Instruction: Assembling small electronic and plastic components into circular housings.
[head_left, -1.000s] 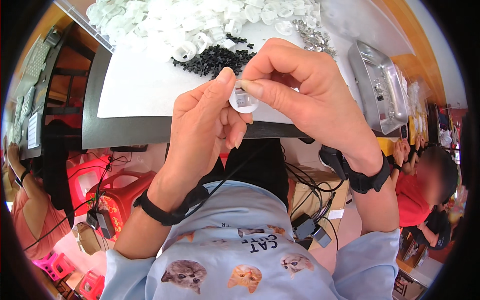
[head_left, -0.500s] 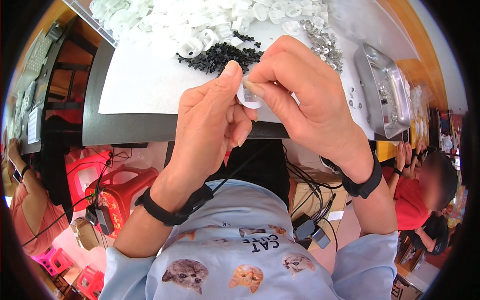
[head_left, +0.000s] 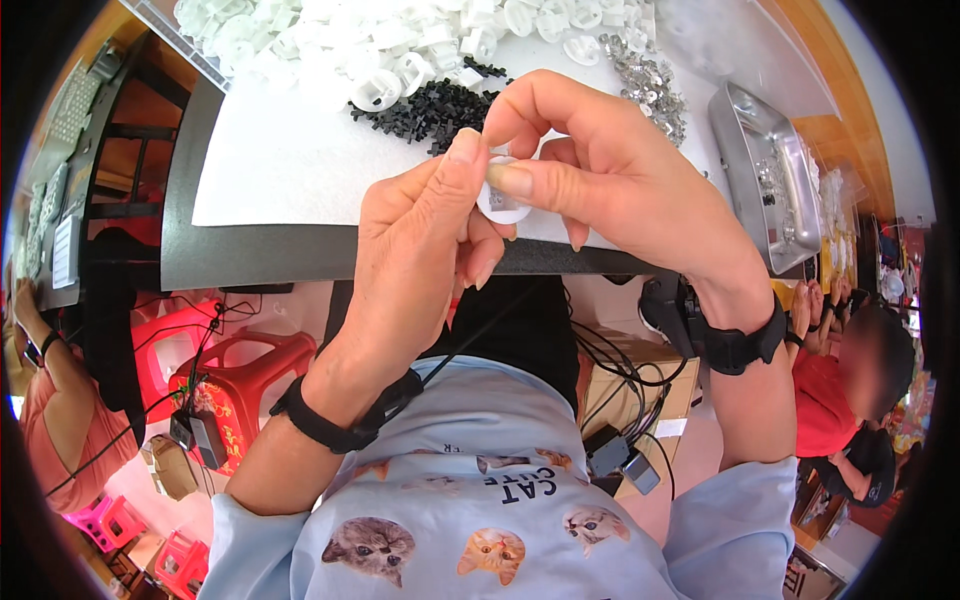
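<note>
A small white round plastic part with a greyish middle is held up above the front edge of the worktable. My left hand pinches its left side between thumb and fingers, the other fingers curled below. From the right, my right hand is closed on the part's upper side. Its thumb lies across the face, while the bent index finger reaches over the top to the left thumb. Whether a smaller piece sits under the right fingertips is hidden. Just beyond the hands lies a heap of small black cross-shaped pieces.
White plastic parts are heaped at the back. Small shiny metal pieces lie at back right, beside a metal tray. Cables hang below the table. A red stool stands left; other people sit on both sides.
My right hand has turned, its wrist moving right and its thumb now lying flatter across the white part. Its index finger has shifted left toward my left thumb. My left hand stays nearly still.
</note>
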